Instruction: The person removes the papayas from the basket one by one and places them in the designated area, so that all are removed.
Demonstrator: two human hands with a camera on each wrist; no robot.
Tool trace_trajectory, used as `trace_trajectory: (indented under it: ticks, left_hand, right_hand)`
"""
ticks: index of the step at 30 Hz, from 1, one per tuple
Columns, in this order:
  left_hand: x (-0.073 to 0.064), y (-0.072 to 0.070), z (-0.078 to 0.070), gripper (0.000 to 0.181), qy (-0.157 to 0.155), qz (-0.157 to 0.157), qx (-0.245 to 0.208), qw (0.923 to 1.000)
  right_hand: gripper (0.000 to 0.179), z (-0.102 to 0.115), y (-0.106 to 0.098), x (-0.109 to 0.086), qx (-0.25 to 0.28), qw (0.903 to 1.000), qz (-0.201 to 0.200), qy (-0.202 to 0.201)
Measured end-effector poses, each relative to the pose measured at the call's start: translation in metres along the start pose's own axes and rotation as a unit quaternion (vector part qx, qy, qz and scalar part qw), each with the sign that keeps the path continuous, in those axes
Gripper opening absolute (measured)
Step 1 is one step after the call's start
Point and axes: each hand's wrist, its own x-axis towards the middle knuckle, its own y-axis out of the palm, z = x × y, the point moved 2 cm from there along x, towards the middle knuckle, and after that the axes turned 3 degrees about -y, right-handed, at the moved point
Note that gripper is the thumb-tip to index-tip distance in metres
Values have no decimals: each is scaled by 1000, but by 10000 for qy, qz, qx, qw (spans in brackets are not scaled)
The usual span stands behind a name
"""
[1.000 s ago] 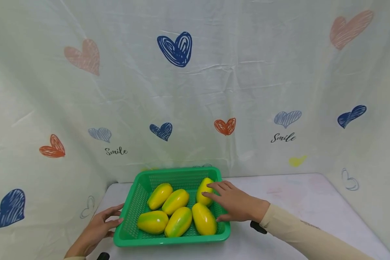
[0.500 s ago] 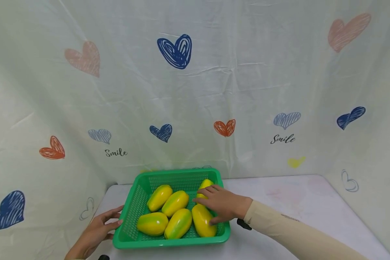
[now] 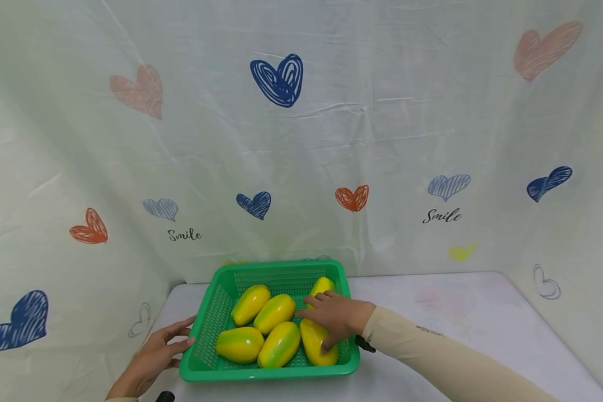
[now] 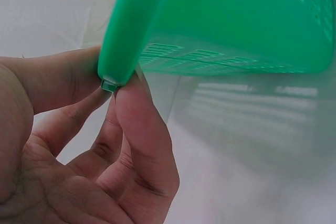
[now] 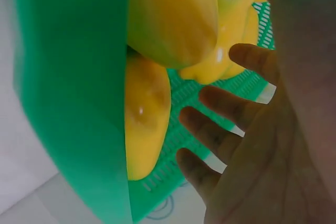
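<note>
A green plastic basket point(image 3: 268, 376) holds several yellow papayas with green streaks. My left hand point(image 3: 153, 353) is at its left side; the left wrist view shows thumb and fingers pinching the rim point(image 4: 128, 30). Over the basket's right end reaches my right hand point(image 3: 338, 317), above the front-right papaya point(image 3: 311, 338) and partly covering the back-right papaya point(image 3: 322, 286). In the right wrist view its fingers are spread and extended, and a gap shows between them and the nearby papaya point(image 5: 147, 121). Whether the thumb touches the front-right papaya, I cannot tell.
The basket stands on a white table point(image 3: 462, 324), near its back edge. Behind and at both sides hangs a pale curtain point(image 3: 301, 145) printed with hearts. The other papayas, such as the left papaya point(image 3: 239, 344), lie in the basket's left and middle.
My right hand has moved left and inward, from the basket's right rim to over the two right papayas. The left hand stays at the rim, and the papayas have not visibly moved.
</note>
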Motion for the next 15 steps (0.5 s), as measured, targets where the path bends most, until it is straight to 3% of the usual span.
trace_trajectory:
  ticks: [15]
  left_hand:
    - [-2,2,1,58,134,14,-64,9999]
  right_hand:
    - [92,11,8,10,-603,9969,498,70]
